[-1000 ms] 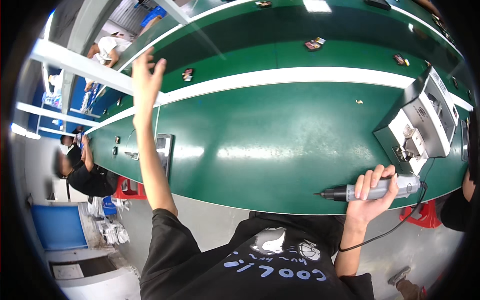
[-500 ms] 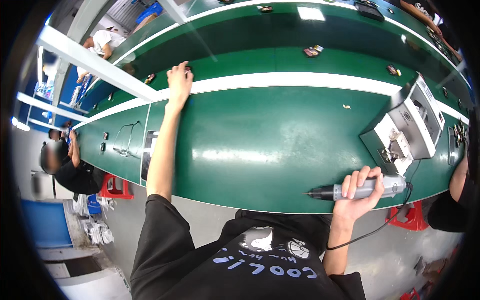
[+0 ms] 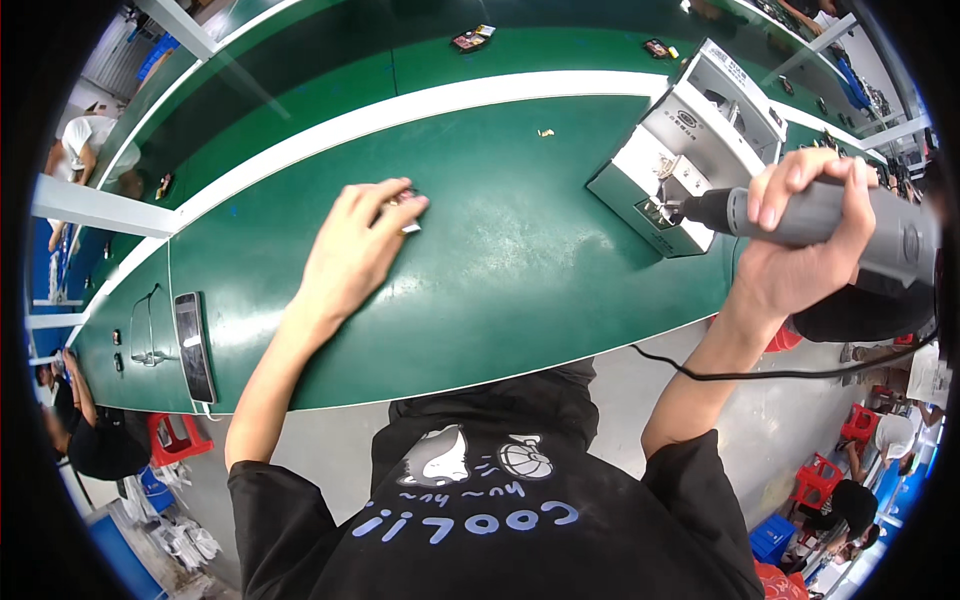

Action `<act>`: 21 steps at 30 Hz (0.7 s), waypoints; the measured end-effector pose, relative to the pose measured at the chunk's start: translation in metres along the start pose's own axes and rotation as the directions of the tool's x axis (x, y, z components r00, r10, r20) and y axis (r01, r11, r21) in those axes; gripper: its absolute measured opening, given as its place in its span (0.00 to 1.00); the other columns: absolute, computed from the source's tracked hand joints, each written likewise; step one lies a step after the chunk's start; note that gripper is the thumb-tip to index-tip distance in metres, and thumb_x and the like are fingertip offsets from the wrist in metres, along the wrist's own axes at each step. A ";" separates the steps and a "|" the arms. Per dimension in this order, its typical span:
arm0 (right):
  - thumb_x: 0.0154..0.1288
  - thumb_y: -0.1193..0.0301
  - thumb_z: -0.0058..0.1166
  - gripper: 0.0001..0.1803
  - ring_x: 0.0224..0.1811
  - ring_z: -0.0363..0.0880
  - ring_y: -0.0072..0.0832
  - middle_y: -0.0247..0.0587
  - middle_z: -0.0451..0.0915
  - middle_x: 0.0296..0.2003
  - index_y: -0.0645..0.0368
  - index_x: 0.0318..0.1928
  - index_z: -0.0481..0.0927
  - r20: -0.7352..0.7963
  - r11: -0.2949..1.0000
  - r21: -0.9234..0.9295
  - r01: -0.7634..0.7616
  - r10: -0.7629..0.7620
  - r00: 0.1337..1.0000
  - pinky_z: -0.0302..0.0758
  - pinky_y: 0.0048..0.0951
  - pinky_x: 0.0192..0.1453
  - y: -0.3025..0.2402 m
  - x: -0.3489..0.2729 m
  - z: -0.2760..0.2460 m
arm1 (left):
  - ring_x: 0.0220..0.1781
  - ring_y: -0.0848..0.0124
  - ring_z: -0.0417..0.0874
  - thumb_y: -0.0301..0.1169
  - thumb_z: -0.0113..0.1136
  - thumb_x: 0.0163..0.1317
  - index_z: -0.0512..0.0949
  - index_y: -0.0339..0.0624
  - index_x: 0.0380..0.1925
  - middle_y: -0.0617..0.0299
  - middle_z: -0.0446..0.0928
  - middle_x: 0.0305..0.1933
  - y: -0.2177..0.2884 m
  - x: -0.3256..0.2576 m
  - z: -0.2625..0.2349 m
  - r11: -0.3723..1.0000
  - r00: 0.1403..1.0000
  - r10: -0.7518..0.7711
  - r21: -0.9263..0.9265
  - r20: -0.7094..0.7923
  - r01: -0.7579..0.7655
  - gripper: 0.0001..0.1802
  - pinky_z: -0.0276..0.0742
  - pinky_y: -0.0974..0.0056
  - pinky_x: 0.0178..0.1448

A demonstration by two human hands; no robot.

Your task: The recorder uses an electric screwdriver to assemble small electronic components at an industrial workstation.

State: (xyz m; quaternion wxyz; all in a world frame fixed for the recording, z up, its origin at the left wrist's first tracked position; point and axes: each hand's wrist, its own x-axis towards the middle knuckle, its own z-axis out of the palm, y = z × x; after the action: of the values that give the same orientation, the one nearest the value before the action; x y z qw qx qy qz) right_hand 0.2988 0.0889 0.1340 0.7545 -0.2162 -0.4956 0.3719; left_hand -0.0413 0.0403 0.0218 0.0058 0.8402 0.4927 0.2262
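Observation:
My right hand point(image 3: 805, 225) is wrapped round a grey electric screwdriver point(image 3: 900, 235) with a black nose. Its tip reaches the front of a light grey box-shaped machine point(image 3: 670, 140), which looks like a screw feeder; whether the tip touches it I cannot tell. Over the green bench, my left hand point(image 3: 355, 240) has its fingers closed on a small dark part with a pale piece point(image 3: 411, 228) showing. Most of that part is hidden under the fingers.
A phone point(image 3: 193, 345) with a white cable and wire-framed glasses point(image 3: 148, 325) lie at the left. Beyond the white rail point(image 3: 430, 97) sit small assemblies point(image 3: 472, 40). The screwdriver's black cord point(image 3: 760, 375) hangs at the right. Other people sit along both sides.
My left hand has come back from beyond the rail to the near bench with the small part. My right hand has raised the screwdriver and brought its tip to the machine. The view has turned right.

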 end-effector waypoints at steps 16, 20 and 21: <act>0.67 0.72 0.51 0.11 0.09 0.65 0.26 0.47 0.72 0.19 0.72 0.36 0.75 -0.040 0.983 -0.162 -0.081 0.075 0.996 0.64 0.27 0.14 0.019 0.014 0.018 | 0.40 0.66 0.78 0.21 0.64 0.53 0.76 0.41 0.37 0.62 0.77 0.41 0.076 -0.002 0.018 0.986 0.999 0.033 -0.164 -0.024 -0.037 0.11 0.79 0.64 0.35; 0.68 0.71 0.51 0.13 0.09 0.65 0.26 0.46 0.72 0.18 0.72 0.35 0.75 -0.017 0.976 -0.189 -0.113 0.111 0.994 0.64 0.27 0.14 0.020 0.012 0.022 | 0.45 0.65 0.78 0.23 0.60 0.51 0.73 0.40 0.40 0.62 0.76 0.43 0.077 -0.004 0.013 0.991 0.997 0.063 -0.119 0.039 -0.058 0.14 0.81 0.64 0.39; 0.68 0.71 0.51 0.13 0.09 0.65 0.26 0.46 0.72 0.18 0.72 0.35 0.75 -0.012 0.976 -0.185 -0.119 0.119 0.993 0.64 0.27 0.14 0.020 0.012 0.022 | 0.45 0.65 0.78 0.23 0.60 0.51 0.73 0.40 0.40 0.62 0.76 0.43 0.076 -0.006 0.012 0.992 0.998 0.054 -0.117 0.041 -0.048 0.14 0.81 0.64 0.39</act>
State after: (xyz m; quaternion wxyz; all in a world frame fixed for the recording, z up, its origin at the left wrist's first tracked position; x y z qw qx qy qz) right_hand 0.2740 0.1096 0.1361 0.7077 -0.3149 -0.5139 0.3687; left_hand 0.0239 -0.0014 0.0267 0.0596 0.8555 0.4568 0.2362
